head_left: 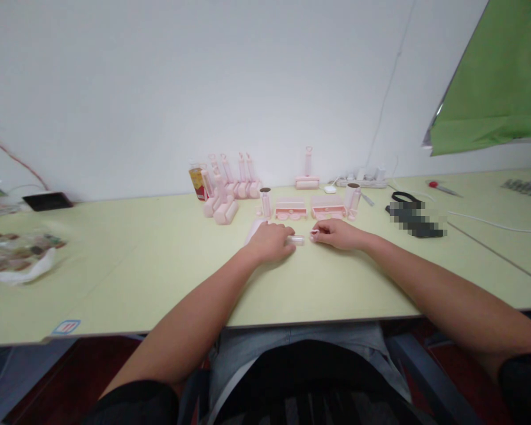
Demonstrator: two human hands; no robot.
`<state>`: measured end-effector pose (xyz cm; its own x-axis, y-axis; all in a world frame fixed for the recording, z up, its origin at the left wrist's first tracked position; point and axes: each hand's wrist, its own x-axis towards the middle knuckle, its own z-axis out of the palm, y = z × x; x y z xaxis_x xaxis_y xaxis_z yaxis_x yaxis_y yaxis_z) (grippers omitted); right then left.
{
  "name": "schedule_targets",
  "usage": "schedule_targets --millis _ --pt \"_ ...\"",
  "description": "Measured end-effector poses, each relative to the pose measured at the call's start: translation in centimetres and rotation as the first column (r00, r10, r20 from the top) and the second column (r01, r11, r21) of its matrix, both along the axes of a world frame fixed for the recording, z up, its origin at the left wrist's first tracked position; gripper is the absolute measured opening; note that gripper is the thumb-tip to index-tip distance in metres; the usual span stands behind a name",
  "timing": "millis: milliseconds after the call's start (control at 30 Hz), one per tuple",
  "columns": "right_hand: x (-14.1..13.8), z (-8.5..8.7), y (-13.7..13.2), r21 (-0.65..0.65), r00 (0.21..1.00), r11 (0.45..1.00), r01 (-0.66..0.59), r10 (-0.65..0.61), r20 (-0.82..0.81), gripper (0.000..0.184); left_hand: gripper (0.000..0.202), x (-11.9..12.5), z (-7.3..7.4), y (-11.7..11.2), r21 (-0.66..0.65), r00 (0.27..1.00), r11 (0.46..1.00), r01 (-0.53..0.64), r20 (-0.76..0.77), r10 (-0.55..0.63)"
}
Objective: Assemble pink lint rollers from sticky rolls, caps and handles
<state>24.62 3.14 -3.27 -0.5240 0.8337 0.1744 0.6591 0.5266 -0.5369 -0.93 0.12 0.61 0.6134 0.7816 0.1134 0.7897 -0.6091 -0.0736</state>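
Note:
My left hand (272, 242) is closed over a lint roller lying on the table, its clear tube handle (298, 240) sticking out to the right past my thumb. The pale pink head (253, 229) shows at the left of that hand, mostly covered. My right hand (336, 234) pinches a small pink piece (313, 234), too small to name, a short way from the tube's open end. Just beyond my hands sit two open pink roller cases (291, 209) and two paper-cored rolls (265, 202).
Several pink lint rollers (225, 206) stand at the back left beside a yellow-red box (197, 182); another (308, 177) stands by the wall. A power strip (361, 180), a black strap (407, 199) and a screwdriver (442, 188) lie right. A plastic bag of items (22, 254) lies far left.

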Motion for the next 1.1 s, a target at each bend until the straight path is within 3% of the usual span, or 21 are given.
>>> schedule_targets --millis 1100 --pt "-0.01 0.15 -0.09 -0.011 1.0 1.0 -0.005 0.005 -0.002 0.036 0.043 0.05 0.33 -0.2 -0.013 1.0 1.0 -0.01 0.001 0.01"
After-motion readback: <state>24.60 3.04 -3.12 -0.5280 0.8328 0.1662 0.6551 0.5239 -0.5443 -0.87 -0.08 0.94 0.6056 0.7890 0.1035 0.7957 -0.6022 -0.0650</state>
